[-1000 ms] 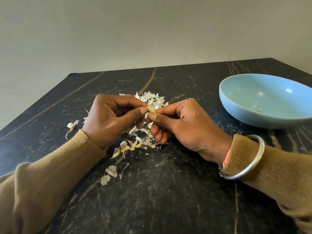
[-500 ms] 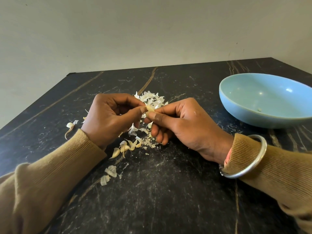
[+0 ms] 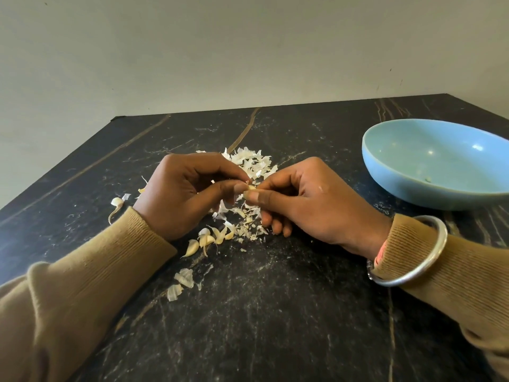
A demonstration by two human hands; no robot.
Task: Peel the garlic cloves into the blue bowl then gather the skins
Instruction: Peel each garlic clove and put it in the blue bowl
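A small pale garlic clove point(image 3: 251, 188) is pinched between the fingertips of my left hand point(image 3: 181, 195) and my right hand point(image 3: 308, 201), just above the dark table. Only its top shows between the thumbs. Behind the hands lies a heap of white garlic skins point(image 3: 252, 161). Several unpeeled cloves point(image 3: 209, 239) lie below my left hand, with more skin bits point(image 3: 254, 230) under my right fingers. The blue bowl point(image 3: 391, 172) stands at the right, a tiny speck inside it.
The black marbled table point(image 3: 275, 312) reaches the wall at the back. Loose skins point(image 3: 183, 279) lie near my left sleeve, and a stray clove point(image 3: 116, 203) sits left of my left wrist. A silver bangle point(image 3: 413, 252) circles my right wrist.
Both hands have stayed together on the clove, shifting only slightly; the thumbs have closed further over it, so less of the clove shows.
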